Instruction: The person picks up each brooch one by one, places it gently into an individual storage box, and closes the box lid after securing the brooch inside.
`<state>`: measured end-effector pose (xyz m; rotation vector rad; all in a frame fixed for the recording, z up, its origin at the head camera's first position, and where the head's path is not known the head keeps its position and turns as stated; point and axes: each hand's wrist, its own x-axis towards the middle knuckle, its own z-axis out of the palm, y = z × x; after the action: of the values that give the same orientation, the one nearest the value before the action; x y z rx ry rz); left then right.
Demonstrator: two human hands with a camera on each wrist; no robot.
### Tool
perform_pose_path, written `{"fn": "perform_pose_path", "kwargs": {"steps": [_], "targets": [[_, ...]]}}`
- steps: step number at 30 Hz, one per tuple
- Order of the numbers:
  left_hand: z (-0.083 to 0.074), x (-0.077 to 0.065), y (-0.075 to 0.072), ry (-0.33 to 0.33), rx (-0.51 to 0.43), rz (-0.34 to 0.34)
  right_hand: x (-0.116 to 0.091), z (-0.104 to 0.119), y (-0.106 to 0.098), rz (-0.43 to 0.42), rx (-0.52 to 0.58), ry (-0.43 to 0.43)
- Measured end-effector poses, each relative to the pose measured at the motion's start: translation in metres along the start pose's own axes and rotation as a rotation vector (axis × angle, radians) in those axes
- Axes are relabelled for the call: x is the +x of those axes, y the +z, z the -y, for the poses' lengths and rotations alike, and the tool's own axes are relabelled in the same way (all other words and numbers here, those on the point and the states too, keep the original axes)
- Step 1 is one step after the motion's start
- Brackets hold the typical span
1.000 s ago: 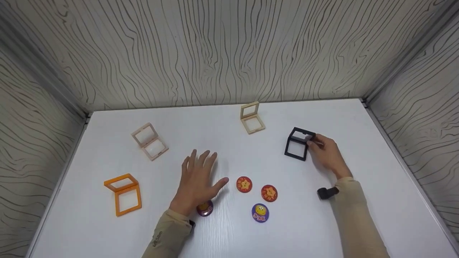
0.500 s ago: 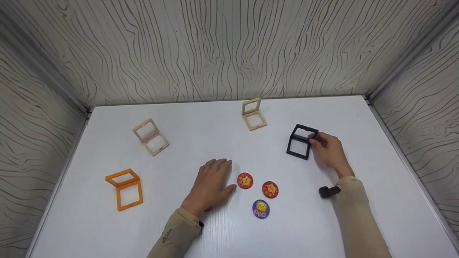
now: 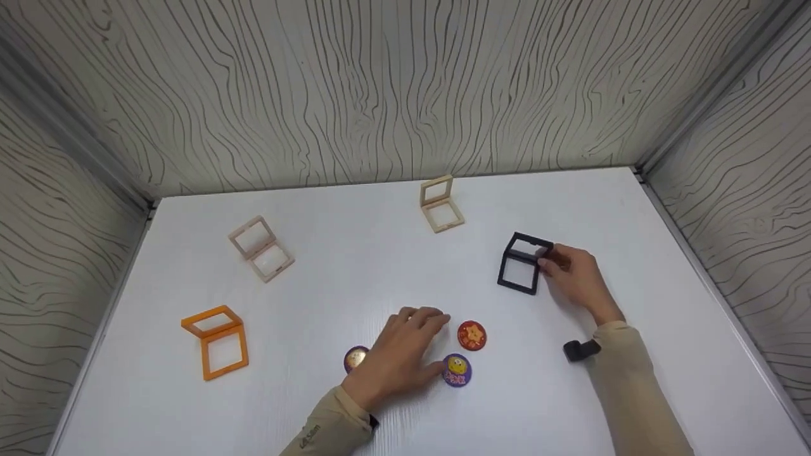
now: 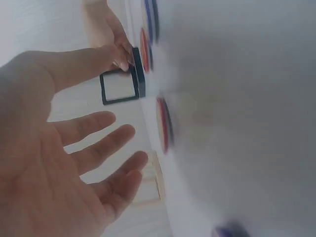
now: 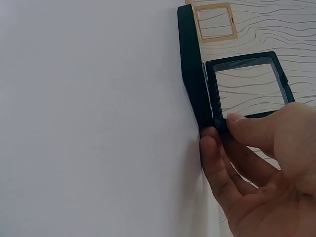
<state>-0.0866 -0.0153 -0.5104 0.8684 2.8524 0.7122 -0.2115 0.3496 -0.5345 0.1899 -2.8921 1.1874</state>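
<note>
My left hand (image 3: 398,358) reaches over the round badges with its fingers loosely bent, holding nothing. In the left wrist view a red badge (image 4: 163,124) lies just past its fingers; the hand hides that badge from the head view. Another red badge (image 3: 472,335) and a purple badge (image 3: 459,371) lie to its right, the thumb tip overlapping the purple one's edge. A second purple badge (image 3: 355,358) is partly covered by the hand. My right hand (image 3: 580,278) pinches the side of a black square display frame (image 5: 192,64), near its hinge, with the lid raised.
Three more hinged frames stand with lids raised on the white table (image 3: 355,247): an orange frame (image 3: 225,342) at left, a pale pink frame (image 3: 261,248) and a beige frame (image 3: 442,204) farther back. Wood-patterned panels (image 3: 393,88) enclose the back and sides.
My left hand has moved right, from beside the badges to over them, uncovering a purple badge and covering a red one. The right hand keeps its grip on the black frame.
</note>
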Motion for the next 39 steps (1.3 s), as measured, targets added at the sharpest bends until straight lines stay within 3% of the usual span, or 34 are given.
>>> {"fn": "perform_pose_path", "kwargs": {"steps": [6,11,22,27,39], "targets": [[-0.017,-0.002,0.01,0.017,0.015,0.107,-0.014,0.003,0.002,0.015,0.005,0.001],[-0.022,-0.002,0.018,0.029,0.052,0.139,-0.028,0.005,0.004,0.027,0.006,-0.011],[-0.032,-0.001,0.032,0.039,0.074,0.112,-0.068,0.012,0.008,0.038,-0.021,-0.009],[-0.032,0.0,0.032,0.073,0.088,0.064,-0.085,0.017,0.01,0.038,0.001,-0.023],[-0.036,-0.003,0.024,0.053,0.051,0.06,-0.123,0.031,0.019,0.039,0.038,-0.014]]}}
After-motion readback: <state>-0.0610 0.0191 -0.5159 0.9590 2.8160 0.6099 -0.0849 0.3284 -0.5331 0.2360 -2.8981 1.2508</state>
